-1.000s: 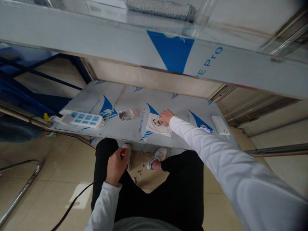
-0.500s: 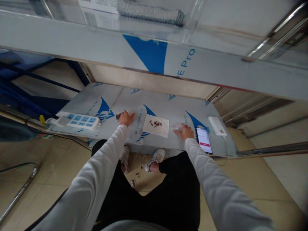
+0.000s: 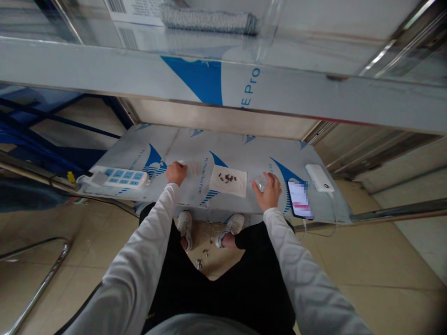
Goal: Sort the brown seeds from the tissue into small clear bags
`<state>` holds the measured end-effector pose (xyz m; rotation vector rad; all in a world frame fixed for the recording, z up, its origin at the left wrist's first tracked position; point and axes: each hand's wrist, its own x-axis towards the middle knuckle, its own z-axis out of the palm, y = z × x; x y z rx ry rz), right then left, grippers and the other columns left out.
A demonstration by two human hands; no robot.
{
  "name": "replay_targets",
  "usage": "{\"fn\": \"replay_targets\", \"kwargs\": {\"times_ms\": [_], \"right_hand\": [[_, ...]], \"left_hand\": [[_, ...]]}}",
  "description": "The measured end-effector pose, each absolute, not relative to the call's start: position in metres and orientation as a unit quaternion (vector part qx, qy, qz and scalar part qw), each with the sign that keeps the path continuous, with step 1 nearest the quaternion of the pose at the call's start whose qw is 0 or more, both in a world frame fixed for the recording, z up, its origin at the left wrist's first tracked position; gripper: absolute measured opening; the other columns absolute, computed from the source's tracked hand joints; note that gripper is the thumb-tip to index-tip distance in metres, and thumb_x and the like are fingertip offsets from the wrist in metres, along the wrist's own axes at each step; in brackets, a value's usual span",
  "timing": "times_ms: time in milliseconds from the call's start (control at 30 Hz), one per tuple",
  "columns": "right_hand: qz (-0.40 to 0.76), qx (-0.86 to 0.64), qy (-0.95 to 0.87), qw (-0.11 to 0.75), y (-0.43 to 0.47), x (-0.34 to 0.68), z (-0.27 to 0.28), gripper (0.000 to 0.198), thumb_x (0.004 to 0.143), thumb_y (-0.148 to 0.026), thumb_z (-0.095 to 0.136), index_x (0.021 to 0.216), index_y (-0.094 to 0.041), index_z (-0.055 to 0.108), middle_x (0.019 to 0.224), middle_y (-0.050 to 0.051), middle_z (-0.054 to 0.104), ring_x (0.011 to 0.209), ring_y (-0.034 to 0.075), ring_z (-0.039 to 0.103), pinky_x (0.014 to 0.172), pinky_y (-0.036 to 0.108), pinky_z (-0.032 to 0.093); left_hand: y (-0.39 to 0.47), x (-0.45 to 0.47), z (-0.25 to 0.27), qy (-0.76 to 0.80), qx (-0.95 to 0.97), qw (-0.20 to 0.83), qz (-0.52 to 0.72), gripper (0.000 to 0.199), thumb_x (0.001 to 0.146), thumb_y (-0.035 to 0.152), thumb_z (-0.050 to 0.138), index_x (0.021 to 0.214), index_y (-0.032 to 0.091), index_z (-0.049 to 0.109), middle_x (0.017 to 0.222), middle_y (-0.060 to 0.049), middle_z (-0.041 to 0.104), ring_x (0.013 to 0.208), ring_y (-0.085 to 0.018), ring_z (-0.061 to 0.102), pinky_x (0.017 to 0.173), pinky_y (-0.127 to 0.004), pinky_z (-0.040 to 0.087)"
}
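My left hand (image 3: 176,173) is closed, its fingers curled at the left end of a clear plastic bag (image 3: 194,168) with reddish print; anything under the fingers is hidden. Thumb and fingers of my right hand (image 3: 270,191) are curved around a crumpled piece of clear plastic (image 3: 260,183), perhaps another bag. Between the hands lies a white paper sheet (image 3: 237,188). Several small dark brown pieces (image 3: 228,177) are scattered on it, too small to identify.
A white power strip (image 3: 122,177) lies left on the low metal shelf (image 3: 223,143). To the right are a phone (image 3: 299,199) and a white power bank (image 3: 319,177) with cables. An upper shelf (image 3: 296,95) overhangs the back. Small bits (image 3: 199,264) lie on the floor.
My left hand has shifted slightly left and curled closed, uncovering more of the bag on its right. My right hand has turned and its fingers now arch around the plastic. The view has shifted slightly.
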<state>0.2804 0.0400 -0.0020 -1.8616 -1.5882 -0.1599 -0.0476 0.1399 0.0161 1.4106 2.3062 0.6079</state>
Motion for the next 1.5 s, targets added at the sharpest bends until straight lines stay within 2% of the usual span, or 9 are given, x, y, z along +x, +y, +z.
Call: {"fn": "replay_targets", "kwargs": {"times_ms": [200,400,500,667,800,933,1167,1367,1500], "right_hand": [[-0.018,-0.661,-0.625,0.414,0.042,0.215,-0.003,0.038,0.084,-0.043,0.054,0.112,-0.018,0.058,0.118,0.014,0.058,0.114,0.026,0.050,0.096,0.044,0.038],[0.051,-0.638,-0.628,0.442,0.042,0.182,-0.001,0.029,0.084,-0.039,0.056,0.101,-0.018,0.064,0.109,0.013,0.063,0.106,0.025,0.055,0.092,0.042,0.042],[0.111,-0.599,-0.637,0.473,0.044,0.172,0.013,0.022,0.086,-0.032,0.053,0.096,-0.017,0.066,0.098,0.011,0.067,0.094,0.022,0.060,0.085,0.037,0.047],[0.246,-0.534,-0.628,0.510,0.043,0.146,0.047,0.024,0.088,-0.030,0.050,0.096,-0.017,0.069,0.095,0.008,0.070,0.077,0.016,0.063,0.065,0.026,0.050],[0.309,-0.499,-0.635,0.502,0.028,0.138,0.057,0.022,0.086,-0.030,0.055,0.094,-0.018,0.071,0.092,0.007,0.071,0.077,0.015,0.065,0.062,0.023,0.050],[0.341,-0.514,-0.619,0.488,0.005,0.148,0.047,0.018,0.083,-0.029,0.059,0.090,-0.019,0.072,0.088,0.005,0.072,0.072,0.015,0.065,0.063,0.024,0.051],[0.414,-0.544,-0.539,0.493,-0.032,0.156,0.031,0.027,0.084,-0.041,0.057,0.087,-0.019,0.073,0.087,0.006,0.074,0.077,0.020,0.067,0.072,0.029,0.051],[0.589,-0.540,-0.411,0.439,-0.041,0.171,0.029,0.034,0.065,-0.046,0.075,0.079,-0.016,0.075,0.075,0.006,0.073,0.065,0.018,0.064,0.059,0.028,0.049],[0.641,-0.516,-0.400,0.404,-0.047,0.185,0.022,0.035,0.066,-0.048,0.074,0.078,-0.015,0.075,0.073,0.005,0.073,0.063,0.017,0.063,0.058,0.027,0.047]], "left_hand": [[0.130,-0.058,0.019,0.810,0.420,0.265,0.311,0.018,0.071,0.028,0.069,0.081,0.013,0.067,0.092,-0.014,0.070,0.098,-0.030,0.063,0.082,-0.038,0.047],[0.126,-0.062,0.019,0.738,0.326,0.398,0.437,0.031,0.084,0.035,0.060,0.102,0.010,0.060,0.097,-0.008,0.065,0.080,-0.015,0.063,0.071,-0.032,0.053],[0.111,-0.058,0.029,0.692,0.295,0.388,0.532,0.029,0.076,0.036,0.066,0.084,0.009,0.061,0.073,-0.003,0.065,0.060,-0.008,0.060,0.061,-0.022,0.049],[0.060,-0.017,0.049,0.575,0.291,0.469,0.604,0.038,0.060,0.034,0.076,0.088,0.012,0.064,0.071,-0.001,0.068,0.060,-0.008,0.062,0.066,-0.022,0.050],[0.021,0.013,0.057,0.481,0.253,0.627,0.558,0.033,0.056,0.033,0.079,0.079,0.012,0.069,0.075,-0.004,0.071,0.066,-0.010,0.064,0.073,-0.025,0.051],[0.000,0.017,0.053,0.473,0.261,0.675,0.503,0.032,0.056,0.033,0.080,0.076,0.010,0.071,0.074,-0.007,0.072,0.067,-0.014,0.066,0.071,-0.027,0.052],[-0.021,0.021,0.040,0.513,0.355,0.641,0.447,0.033,0.058,0.039,0.080,0.075,0.011,0.072,0.067,-0.006,0.072,0.058,-0.012,0.063,0.062,-0.024,0.051],[-0.031,0.023,0.036,0.529,0.516,0.561,0.373,0.026,0.064,0.038,0.075,0.069,0.013,0.071,0.068,-0.006,0.071,0.060,-0.014,0.063,0.059,-0.022,0.048],[-0.039,0.019,0.030,0.488,0.532,0.606,0.335,0.030,0.067,0.042,0.072,0.073,0.012,0.072,0.070,-0.007,0.072,0.062,-0.016,0.064,0.061,-0.026,0.049]]}}
